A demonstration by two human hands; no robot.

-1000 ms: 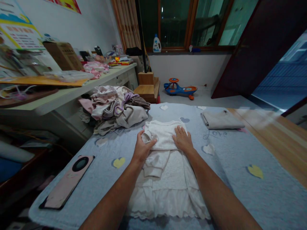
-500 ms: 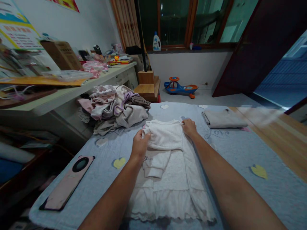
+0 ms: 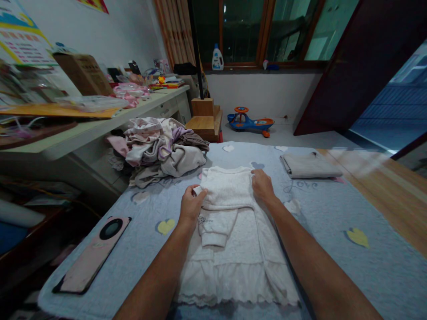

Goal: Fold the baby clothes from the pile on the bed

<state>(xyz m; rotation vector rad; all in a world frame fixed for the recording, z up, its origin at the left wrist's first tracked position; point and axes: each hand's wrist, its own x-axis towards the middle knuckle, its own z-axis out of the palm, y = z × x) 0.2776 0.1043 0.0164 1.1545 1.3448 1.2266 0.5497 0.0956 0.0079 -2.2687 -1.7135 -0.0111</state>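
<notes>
A white child's dress (image 3: 238,238) with a ruffled hem lies on the bed, its hem toward me. One sleeve is folded inward across the front, its cuff and a small dark print showing. At the dress's left upper edge, my left hand (image 3: 192,202) is closed, pinching the fabric between thumb and fingers. My right hand (image 3: 262,184) grips the opposite upper edge near the shoulder, fingers closed and partly hidden from view.
A heap of crumpled clothes (image 3: 160,146) lies at the bed's far left. A folded grey striped cloth (image 3: 310,165) is at far right. A pink phone (image 3: 95,255) rests at left on the blue heart-patterned blanket (image 3: 333,275). A cluttered desk (image 3: 140,111) stands along the left wall.
My left hand has shifted slightly left and down along the dress's edge. My right hand has moved a little lower. The folded upper part looks flatter and smoother.
</notes>
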